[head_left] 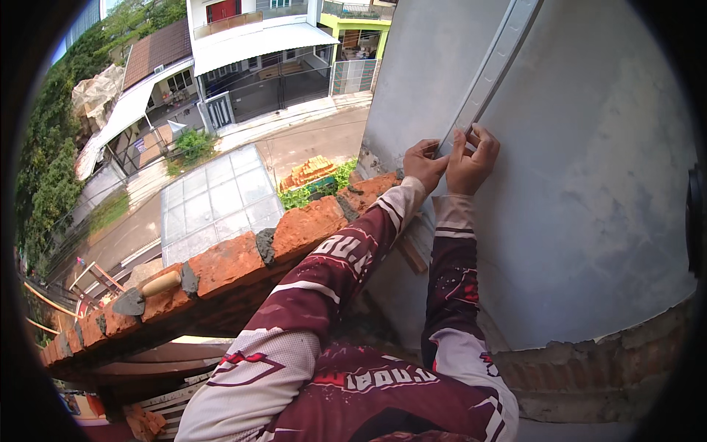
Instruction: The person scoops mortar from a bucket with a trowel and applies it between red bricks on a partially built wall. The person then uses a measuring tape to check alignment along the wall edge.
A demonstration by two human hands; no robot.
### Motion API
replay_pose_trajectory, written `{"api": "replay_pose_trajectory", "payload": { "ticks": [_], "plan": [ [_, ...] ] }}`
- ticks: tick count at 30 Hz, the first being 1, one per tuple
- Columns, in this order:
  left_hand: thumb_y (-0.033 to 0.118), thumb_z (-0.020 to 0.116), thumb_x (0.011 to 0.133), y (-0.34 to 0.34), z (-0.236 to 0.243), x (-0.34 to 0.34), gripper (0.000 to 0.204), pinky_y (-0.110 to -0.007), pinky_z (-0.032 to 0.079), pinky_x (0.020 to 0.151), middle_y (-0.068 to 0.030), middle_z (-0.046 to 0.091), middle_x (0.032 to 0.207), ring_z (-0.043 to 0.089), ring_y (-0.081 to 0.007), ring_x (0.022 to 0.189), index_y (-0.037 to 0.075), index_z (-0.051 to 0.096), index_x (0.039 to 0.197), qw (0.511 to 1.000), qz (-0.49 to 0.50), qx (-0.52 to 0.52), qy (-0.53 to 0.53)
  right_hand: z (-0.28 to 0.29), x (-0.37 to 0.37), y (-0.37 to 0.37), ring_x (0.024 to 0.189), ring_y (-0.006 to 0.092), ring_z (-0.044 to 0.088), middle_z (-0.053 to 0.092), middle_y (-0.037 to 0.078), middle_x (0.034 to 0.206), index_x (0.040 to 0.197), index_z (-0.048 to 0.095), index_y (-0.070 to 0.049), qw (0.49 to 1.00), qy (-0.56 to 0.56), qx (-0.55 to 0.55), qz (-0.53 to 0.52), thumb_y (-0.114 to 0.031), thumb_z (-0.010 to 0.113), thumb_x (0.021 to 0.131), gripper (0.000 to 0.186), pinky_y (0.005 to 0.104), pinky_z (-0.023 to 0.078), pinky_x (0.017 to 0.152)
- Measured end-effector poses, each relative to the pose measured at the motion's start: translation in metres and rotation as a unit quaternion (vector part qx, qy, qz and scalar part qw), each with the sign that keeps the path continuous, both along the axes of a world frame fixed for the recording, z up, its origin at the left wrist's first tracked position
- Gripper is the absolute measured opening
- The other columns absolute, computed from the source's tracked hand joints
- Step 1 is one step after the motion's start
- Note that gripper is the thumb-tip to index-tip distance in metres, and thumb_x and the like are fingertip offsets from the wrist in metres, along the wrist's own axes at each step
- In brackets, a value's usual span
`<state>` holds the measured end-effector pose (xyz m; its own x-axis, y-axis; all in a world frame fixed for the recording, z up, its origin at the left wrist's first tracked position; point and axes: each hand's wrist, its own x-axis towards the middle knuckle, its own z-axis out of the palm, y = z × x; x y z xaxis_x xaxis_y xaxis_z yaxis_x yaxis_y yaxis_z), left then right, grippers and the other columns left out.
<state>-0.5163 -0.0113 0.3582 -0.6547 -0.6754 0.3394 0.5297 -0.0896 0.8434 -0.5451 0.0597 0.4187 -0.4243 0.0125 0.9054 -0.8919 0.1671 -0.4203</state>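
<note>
A long pale metal bar (495, 59) runs diagonally up the grey plastered wall (582, 169). My left hand (425, 162) is closed at its lower end, fingers curled and thumb reaching toward it. My right hand (471, 156) is just to the right, fingers curled around the same bar with the thumb raised on it. Below my hands, a wooden board (411, 254) leans by the wall, partly hidden by my left forearm. A row of red bricks with grey mortar (221, 269) runs along the left, and a trowel with a wooden handle (162, 283) rests on it.
Beyond the brick edge is a drop to a street (309, 132) with houses (261, 48), trees, a translucent canopy roof (213, 199) and an orange stack of material (309, 173). A rough brick band (589, 376) runs below the plastered wall at lower right.
</note>
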Motion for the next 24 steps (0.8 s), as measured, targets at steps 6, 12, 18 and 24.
{"api": "replay_pose_trajectory", "payload": {
  "ticks": [6,12,18,24],
  "plan": [
    [0.011,0.082,0.075,-0.008,-0.008,-0.015,0.047,-0.029,0.054,0.084,-0.0165,0.071,0.105,0.066,-0.0176,0.094,-0.008,0.064,0.114,1.000,-0.008,-0.014,0.015,-0.006,-0.009,-0.014,0.098,0.0294,0.060,0.056,0.016,0.116,0.098,0.073,-0.008,0.986,0.130,0.037,-0.097,-0.009,0.075,0.083,0.015,0.0384,0.054,0.077],
    [0.007,0.081,0.076,-0.009,-0.011,-0.017,0.044,-0.028,0.054,0.082,-0.0167,0.071,0.105,0.067,-0.0173,0.093,-0.009,0.064,0.113,1.000,-0.008,-0.019,0.012,0.001,-0.004,-0.008,0.103,0.0326,0.058,0.052,0.018,0.121,0.099,0.071,-0.008,0.977,0.146,0.099,-0.123,-0.009,0.076,0.082,0.017,0.0400,0.053,0.082],
    [0.007,0.081,0.075,-0.008,-0.009,-0.014,0.044,-0.028,0.055,0.081,-0.0157,0.072,0.102,0.067,-0.0155,0.091,-0.009,0.064,0.112,1.000,-0.003,-0.021,0.007,0.005,-0.007,-0.012,0.094,0.0335,0.063,0.053,0.022,0.122,0.107,0.055,0.000,0.998,-0.056,0.006,0.000,-0.011,0.078,0.080,0.038,0.0383,0.056,0.077],
    [0.013,0.082,0.073,-0.007,-0.003,-0.010,0.045,-0.028,0.055,0.079,-0.0133,0.073,0.099,0.067,-0.0144,0.087,-0.007,0.067,0.110,1.000,0.006,-0.020,-0.010,0.005,-0.011,-0.017,0.089,0.0236,0.067,0.066,0.016,0.099,0.110,0.055,0.006,0.985,-0.147,-0.028,0.087,-0.008,0.072,0.084,0.034,0.0345,0.054,0.076]
  ]
}}
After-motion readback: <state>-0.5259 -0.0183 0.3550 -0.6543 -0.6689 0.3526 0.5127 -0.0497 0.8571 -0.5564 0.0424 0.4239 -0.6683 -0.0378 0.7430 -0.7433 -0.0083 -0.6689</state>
